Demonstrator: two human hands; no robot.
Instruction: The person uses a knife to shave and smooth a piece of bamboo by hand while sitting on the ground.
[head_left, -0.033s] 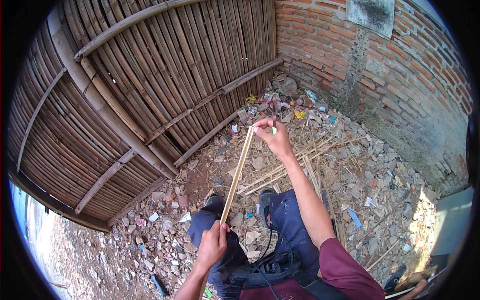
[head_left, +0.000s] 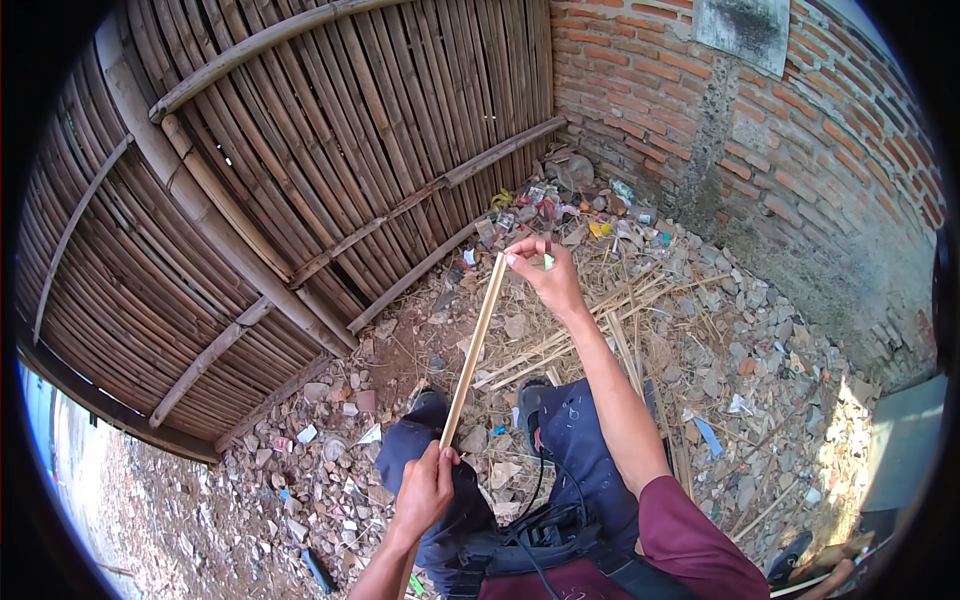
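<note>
A long, pale bamboo strip (head_left: 474, 360) runs slanting up and away in front of my legs. My left hand (head_left: 427, 488) is closed round its lower part, and the strip's near end continues below that hand. At the far tip, my right hand (head_left: 549, 276) pinches the strip between thumb and fingers. Tucked in the same right hand is a slim object with a bright green part (head_left: 549, 261); a blurred dark portion sticks up above the fingers, and its kind is unclear.
Split bamboo pieces (head_left: 570, 340) lie on the rubble just beyond my feet. A bamboo-slat wall (head_left: 300, 150) rises at the left, a brick wall (head_left: 650, 90) at the back right. Litter (head_left: 600, 215) fills their corner. A grey panel (head_left: 905, 445) leans at the far right.
</note>
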